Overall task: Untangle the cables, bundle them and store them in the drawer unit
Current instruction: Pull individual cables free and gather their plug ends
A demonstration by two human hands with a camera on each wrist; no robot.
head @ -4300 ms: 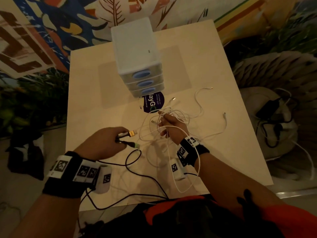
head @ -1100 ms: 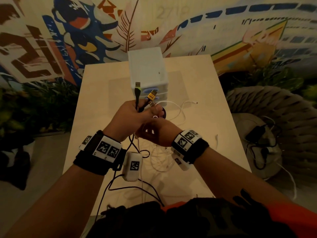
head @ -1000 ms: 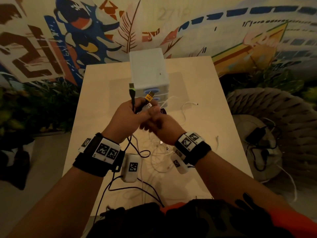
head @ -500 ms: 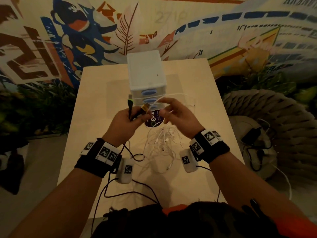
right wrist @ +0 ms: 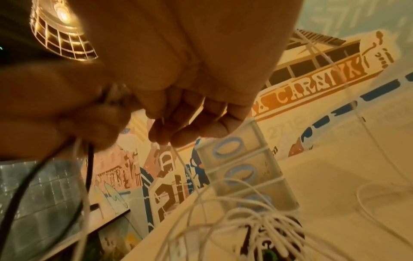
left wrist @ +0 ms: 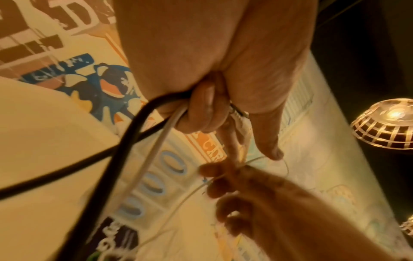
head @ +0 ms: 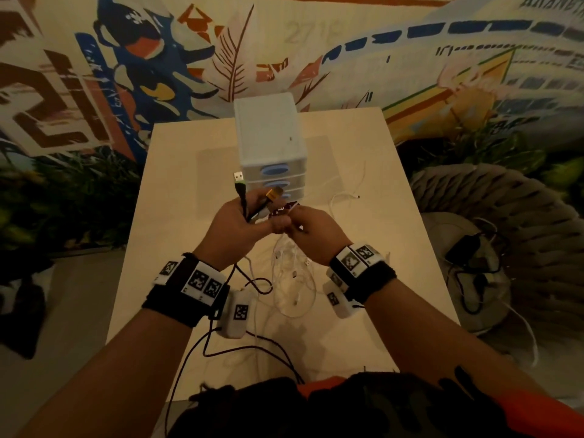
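A: Which container stood on the worktop (head: pixel 177 191), and what did it hold?

B: One white drawer unit (head: pixel 268 134) stood upright at the far middle of the worktop. It had three drawers, each with one blue oval handle, and all three were pushed in. Their contents could not be seen.

A: How many cables were in play, and where?

B: The left hand (head: pixel 234 229) was raised in front of the unit and clenched around two black cables (head: pixel 243 200). One ended in a silver USB plug (head: pixel 238 177), the other in a yellow plug (head: pixel 273 194), and both plugs stood up out of the fist. The left wrist view showed a thicker white cable (left wrist: pixel 154 150) held in the same fist. The thin white cables (head: pixel 292 279) hung below the hands as one tangle, so they could not be counted.

A: And the right hand?

B: The right hand (head: pixel 316 232) touched the left, its fingertips pinching a thin white strand from the tangle. One white cable end (head: pixel 344 196) lay apart on the worktop, right of the unit. A dark round sticker (head: pixel 286 208) lay just before the unit.
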